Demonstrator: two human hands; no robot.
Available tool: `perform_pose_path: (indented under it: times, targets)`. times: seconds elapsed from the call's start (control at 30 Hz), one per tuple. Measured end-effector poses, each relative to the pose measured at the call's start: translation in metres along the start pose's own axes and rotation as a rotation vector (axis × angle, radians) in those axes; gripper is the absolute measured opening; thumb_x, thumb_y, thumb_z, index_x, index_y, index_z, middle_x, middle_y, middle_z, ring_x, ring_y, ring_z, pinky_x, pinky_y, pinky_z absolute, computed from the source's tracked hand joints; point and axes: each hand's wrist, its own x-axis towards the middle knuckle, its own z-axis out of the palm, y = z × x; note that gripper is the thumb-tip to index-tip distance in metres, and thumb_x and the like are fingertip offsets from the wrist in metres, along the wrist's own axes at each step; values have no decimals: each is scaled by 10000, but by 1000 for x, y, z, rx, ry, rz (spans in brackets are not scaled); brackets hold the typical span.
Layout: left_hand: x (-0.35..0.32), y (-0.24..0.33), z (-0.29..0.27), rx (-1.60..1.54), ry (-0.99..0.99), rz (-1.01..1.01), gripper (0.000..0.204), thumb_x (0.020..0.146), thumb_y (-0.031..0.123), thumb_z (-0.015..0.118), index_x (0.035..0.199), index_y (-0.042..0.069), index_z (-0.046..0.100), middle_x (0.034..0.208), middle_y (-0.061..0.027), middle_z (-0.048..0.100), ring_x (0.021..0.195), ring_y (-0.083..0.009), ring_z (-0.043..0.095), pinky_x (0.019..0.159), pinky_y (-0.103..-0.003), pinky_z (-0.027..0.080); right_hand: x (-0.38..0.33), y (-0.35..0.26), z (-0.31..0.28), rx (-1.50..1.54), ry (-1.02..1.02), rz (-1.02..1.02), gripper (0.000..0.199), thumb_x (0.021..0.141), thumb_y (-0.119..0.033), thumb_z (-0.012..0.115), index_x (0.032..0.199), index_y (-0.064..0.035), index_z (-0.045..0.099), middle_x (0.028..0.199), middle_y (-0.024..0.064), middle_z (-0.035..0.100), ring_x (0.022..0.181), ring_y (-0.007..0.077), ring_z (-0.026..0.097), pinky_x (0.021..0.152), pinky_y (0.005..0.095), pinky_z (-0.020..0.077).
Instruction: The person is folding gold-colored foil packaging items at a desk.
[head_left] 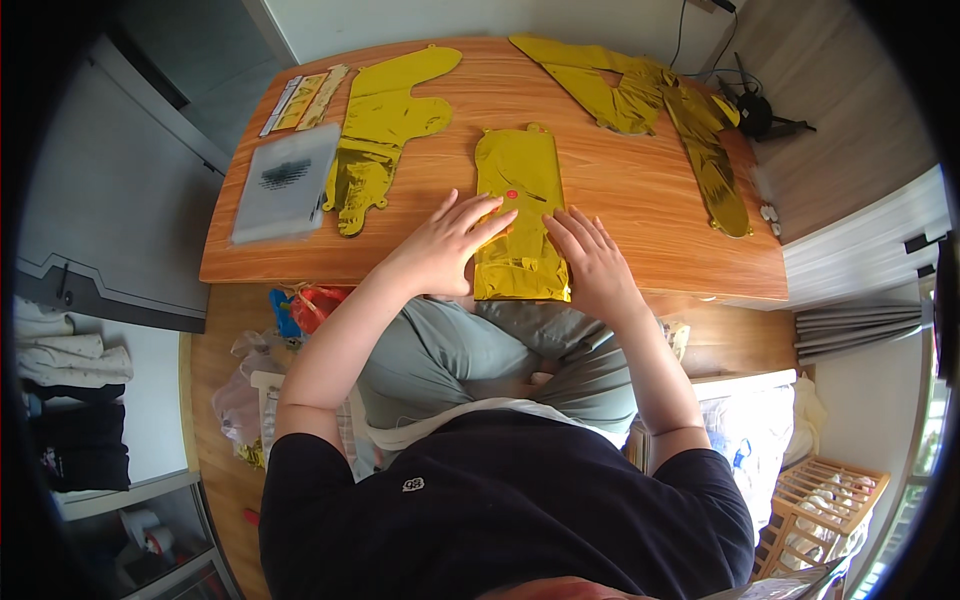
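Note:
A flat, folded gold foil balloon (520,165) lies lengthwise at the table's near edge, with a small red round spot on its upper middle and a creased lower end. My left hand (448,240) rests along its left edge, fingers spread and the fingertips on the foil. On the opposite edge lies my right hand (592,258), its fingers stretched out and touching the foil. Neither hand grips anything. To the left is another flat gold foil balloon (400,110) with a curved outline. More gold foil balloon pieces (625,90) spread across the far right.
The wooden table (440,200) also bears a stack of clear plastic bags (285,185) with dark print and several narrow packets (305,100) at the far left. A black device with cables (757,110) stands at the right back. Plastic bags (245,385) lie on the floor at left.

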Motion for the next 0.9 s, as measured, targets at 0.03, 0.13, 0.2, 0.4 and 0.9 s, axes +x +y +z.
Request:
perform_pose_path:
  times: [0.03,0.13,0.2,0.4,0.9]
  targets:
    - [0,1,-1,-20,-1,12,1058,687,248,839,1609,177,325,1621,-139,335,1519,-304,332,1267,-591,208,0,1,1,0,-12,-4,775,828,-203,773,1523,-128,437,1509,148,512,1447,347,444,1212,524,333]
    - [0,2,-7,-75,-30,27,1040,689,218,825,1607,184,337,1642,-125,319,1510,-313,349,1265,-588,223,0,2,-1,28,-38,-20,749,839,-170,745,1521,-123,439,1494,159,531,1441,345,453,1219,517,330]
    - [-2,2,-7,-108,-58,31,1027,693,197,815,1605,187,342,1653,-117,310,1504,-322,359,1265,-583,234,0,1,-3,56,-49,-17,734,841,-157,736,1515,-120,446,1486,160,539,1438,344,457,1220,516,331]
    - [-12,0,8,-151,11,-33,937,729,93,770,1578,116,374,1658,-116,304,1465,-351,407,1246,-528,317,-2,0,-5,117,-47,-35,679,847,-130,714,1483,-108,476,1446,158,575,1416,344,483,1217,524,339]
    - [-16,-4,9,-208,73,40,744,805,62,768,1494,74,490,1544,-117,462,1372,-342,508,1162,-451,432,-1,1,-6,172,-53,-73,665,799,-142,748,1421,-71,526,1392,182,598,1327,374,550,1175,514,403]
